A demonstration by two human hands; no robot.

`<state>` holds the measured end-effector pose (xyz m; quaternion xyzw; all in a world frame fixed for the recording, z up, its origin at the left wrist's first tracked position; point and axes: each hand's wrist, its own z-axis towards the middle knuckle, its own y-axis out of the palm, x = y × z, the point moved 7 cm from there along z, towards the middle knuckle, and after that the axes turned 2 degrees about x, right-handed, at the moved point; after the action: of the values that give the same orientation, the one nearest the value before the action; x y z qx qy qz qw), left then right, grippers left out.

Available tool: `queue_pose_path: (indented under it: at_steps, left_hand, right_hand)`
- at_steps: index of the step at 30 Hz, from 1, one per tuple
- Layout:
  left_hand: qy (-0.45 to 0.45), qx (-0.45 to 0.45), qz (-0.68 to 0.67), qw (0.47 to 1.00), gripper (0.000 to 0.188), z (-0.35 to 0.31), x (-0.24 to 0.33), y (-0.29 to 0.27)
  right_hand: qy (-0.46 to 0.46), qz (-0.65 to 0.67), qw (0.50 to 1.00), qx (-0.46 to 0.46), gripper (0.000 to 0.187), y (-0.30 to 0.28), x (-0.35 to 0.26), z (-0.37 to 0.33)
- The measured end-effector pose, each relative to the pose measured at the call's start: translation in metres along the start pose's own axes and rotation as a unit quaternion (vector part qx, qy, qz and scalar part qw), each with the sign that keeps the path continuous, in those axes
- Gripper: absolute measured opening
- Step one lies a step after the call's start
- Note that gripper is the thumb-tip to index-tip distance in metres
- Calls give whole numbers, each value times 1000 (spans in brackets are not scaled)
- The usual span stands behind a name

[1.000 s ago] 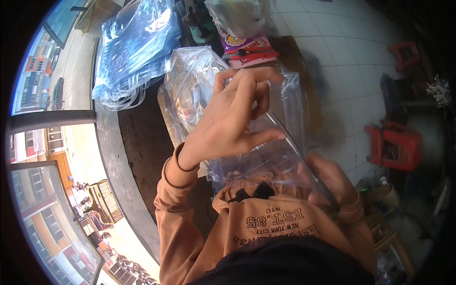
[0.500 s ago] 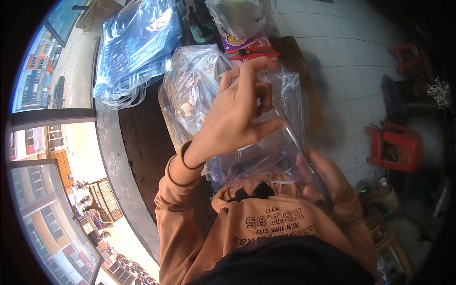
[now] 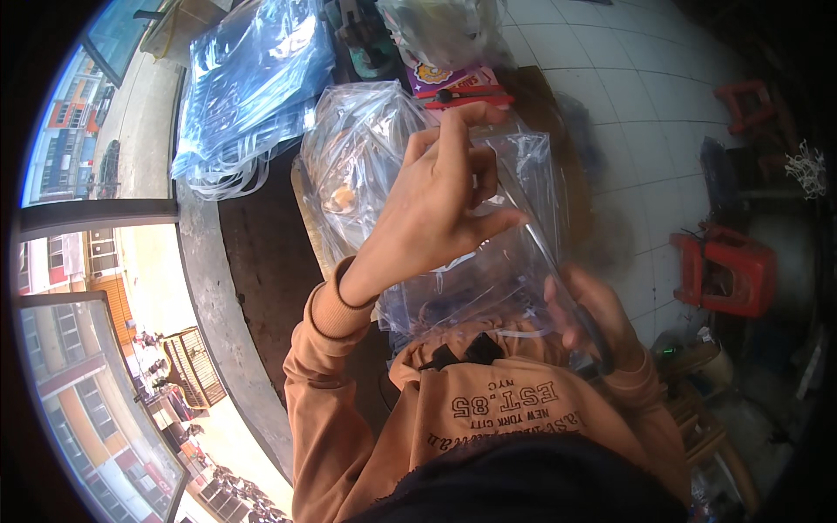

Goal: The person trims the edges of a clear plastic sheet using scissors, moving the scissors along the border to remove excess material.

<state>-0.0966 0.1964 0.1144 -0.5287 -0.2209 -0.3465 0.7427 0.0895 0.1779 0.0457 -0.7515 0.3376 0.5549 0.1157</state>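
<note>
A long, slim thing with a silvery edge and dark lower end (image 3: 595, 336) slants in front of my body; seen edge-on, its exact kind does not show. My right hand (image 3: 600, 305) closes round its near part, fingers partly behind it. At its far part, my left hand (image 3: 440, 196) has its fingers curled, with the thumb tip against the edge and the index finger bent away above. Below both hands lies a clear plastic bag (image 3: 475, 288), creased. Beyond my left wrist a bulging clear bag (image 3: 349, 139) holds pale brownish contents I cannot make out.
Blue-tinted clear bags with handles (image 3: 257, 78) lie stacked at the far left. A red-handled tool (image 3: 471, 96) rests near a purple and red packet (image 3: 436, 77). Another filled plastic bag (image 3: 445, 30) stands behind. A red stool (image 3: 725, 270) is on the tiled floor at right.
The slim thing has tilted slightly, showing more of its far end between my left fingers. My right hand has shifted a little. The left hand stays almost still.
</note>
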Motion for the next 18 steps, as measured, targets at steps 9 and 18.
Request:
queue_pose_path:
  at_steps: [9, 18]
  left_hand:
    - [161, -11, 132, 978, 30, 12, 10, -20]
    - [167, -45, 59, 983, 23, 18, 24, -11]
  right_hand:
    - [17, 66, 998, 0, 65, -6, -3, -13]
    - [-67, -30, 996, -49, 71, -6, 0, -18]
